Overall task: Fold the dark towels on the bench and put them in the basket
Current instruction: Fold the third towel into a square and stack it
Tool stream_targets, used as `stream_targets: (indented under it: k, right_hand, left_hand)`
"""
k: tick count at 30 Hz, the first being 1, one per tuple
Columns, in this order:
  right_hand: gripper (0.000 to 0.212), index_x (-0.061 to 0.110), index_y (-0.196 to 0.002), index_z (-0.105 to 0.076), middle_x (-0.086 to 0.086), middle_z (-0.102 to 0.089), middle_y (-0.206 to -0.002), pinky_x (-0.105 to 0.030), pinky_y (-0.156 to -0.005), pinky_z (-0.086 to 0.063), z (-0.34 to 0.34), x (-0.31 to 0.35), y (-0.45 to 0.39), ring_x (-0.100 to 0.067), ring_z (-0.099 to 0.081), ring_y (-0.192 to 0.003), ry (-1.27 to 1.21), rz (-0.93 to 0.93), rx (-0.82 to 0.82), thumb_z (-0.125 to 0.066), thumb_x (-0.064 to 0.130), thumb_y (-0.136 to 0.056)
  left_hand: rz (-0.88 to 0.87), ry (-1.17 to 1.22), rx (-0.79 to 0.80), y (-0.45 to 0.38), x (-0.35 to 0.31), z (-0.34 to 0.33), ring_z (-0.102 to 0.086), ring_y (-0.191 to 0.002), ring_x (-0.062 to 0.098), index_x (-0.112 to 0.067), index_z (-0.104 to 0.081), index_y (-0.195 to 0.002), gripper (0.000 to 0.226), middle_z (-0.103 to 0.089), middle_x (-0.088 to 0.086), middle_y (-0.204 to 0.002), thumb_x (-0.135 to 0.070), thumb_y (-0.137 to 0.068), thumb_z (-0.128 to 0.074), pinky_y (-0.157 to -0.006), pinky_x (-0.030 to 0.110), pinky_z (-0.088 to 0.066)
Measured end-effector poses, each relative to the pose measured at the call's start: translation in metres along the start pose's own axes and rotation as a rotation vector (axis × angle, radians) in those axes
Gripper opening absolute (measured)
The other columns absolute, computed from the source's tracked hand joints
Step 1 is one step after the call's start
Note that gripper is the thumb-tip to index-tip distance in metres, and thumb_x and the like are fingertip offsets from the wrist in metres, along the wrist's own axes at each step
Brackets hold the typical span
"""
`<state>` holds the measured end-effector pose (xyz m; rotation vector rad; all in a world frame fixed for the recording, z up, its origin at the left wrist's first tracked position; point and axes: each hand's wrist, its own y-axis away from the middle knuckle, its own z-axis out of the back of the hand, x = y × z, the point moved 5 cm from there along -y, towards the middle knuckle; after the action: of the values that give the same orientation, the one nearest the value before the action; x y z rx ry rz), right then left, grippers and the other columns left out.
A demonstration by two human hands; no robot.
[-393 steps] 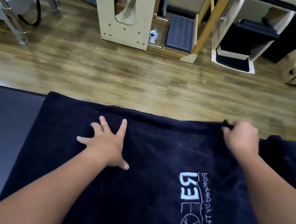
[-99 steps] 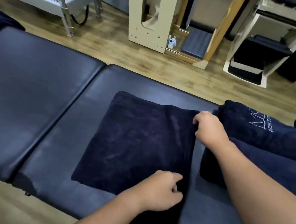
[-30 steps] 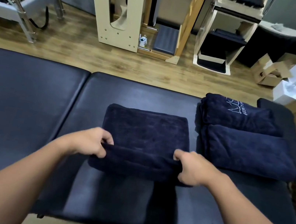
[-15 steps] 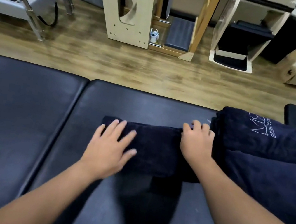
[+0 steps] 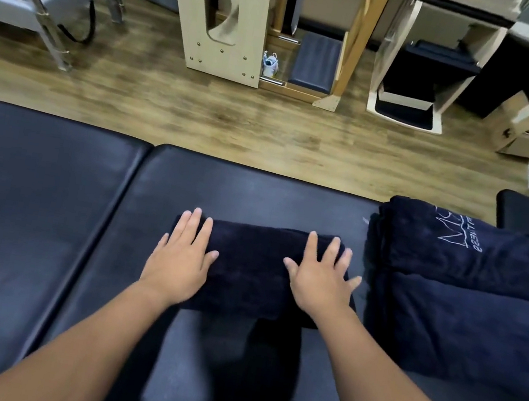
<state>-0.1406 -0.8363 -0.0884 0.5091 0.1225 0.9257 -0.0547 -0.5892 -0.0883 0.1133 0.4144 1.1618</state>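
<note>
Towel (image 5: 248, 263) folded, long axis left-right

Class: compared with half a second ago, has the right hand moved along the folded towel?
Yes. The right hand shifted inward along the folded towel, away from the stacked towels, and now lies flat.

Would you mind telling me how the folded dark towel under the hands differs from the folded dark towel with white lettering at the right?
The plain folded dark towel shows no print; the lettered folded dark towel bears white lettering. The left hand and right hand press flat on the plain one; nothing touches the lettered one. Both lie folded on the black padded bench.
</note>
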Motion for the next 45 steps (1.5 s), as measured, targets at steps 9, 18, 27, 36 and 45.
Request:
stream_targets:
  k: [9, 18, 27, 36, 45]
  right_hand:
    - [0.084, 0.039, -0.158, 0.000, -0.026, -0.027, -0.155, -0.049, -0.099, -0.044, -0.002, -0.031, 0.032, -0.043, -0.047, -0.129, -0.178, -0.177, 0.081, -0.049, 0.062, -0.094]
    - [0.068, 0.035, -0.148, -0.017, -0.022, -0.029, -0.153, -0.053, -0.096, -0.046, -0.046, -0.067, 0.122, -0.042, -0.045, -0.126, -0.203, -0.190, -0.020, -0.051, 0.059, -0.095]
    - [0.054, 0.029, -0.137, -0.028, -0.019, -0.039, -0.140, -0.049, -0.087, -0.046, -0.061, -0.121, 0.181, -0.040, -0.051, -0.114, -0.210, -0.187, -0.054, -0.052, 0.054, -0.096]
    - [0.053, 0.034, -0.140, -0.036, -0.011, -0.034, -0.147, -0.049, -0.096, -0.043, -0.050, -0.213, 0.205, -0.035, -0.040, -0.126, -0.105, -0.225, -0.185, -0.048, 0.059, -0.096]
    - [0.078, 0.043, -0.156, -0.013, -0.015, -0.007, -0.166, -0.066, -0.110, -0.021, -0.025, -0.333, 0.219, -0.046, -0.010, -0.147, 0.060, -0.218, -0.147, -0.027, 0.079, -0.088]
  left_hand:
    - [0.230, 0.311, 0.078, 0.032, 0.009, 0.008, -0.050, -0.131, 0.031, -0.038, -0.022, -0.159, 0.090, -0.054, 0.009, -0.143, -0.058, -0.086, -0.070, -0.105, 0.040, -0.045]
    - [0.145, 0.265, 0.137, 0.100, -0.003, 0.001, -0.055, -0.130, 0.024, -0.030, -0.037, -0.156, 0.098, -0.063, -0.001, -0.138, -0.055, -0.073, -0.083, -0.099, 0.033, -0.049]
    - [0.075, 0.266, 0.166, 0.146, -0.041, -0.024, -0.055, -0.130, 0.024, -0.031, -0.040, -0.154, 0.097, -0.063, -0.002, -0.137, -0.056, -0.071, -0.083, -0.098, 0.033, -0.048]
    - [0.037, 0.351, 0.206, 0.171, -0.125, -0.053, -0.055, -0.130, 0.021, -0.026, -0.043, -0.153, 0.097, -0.063, -0.005, -0.137, -0.051, -0.069, -0.085, -0.101, 0.032, -0.048]
    - [0.032, 0.551, 0.240, 0.195, -0.280, -0.105, -0.051, -0.135, 0.020, -0.023, -0.041, -0.155, 0.093, -0.059, -0.003, -0.143, -0.037, -0.075, -0.086, -0.110, 0.030, -0.042]
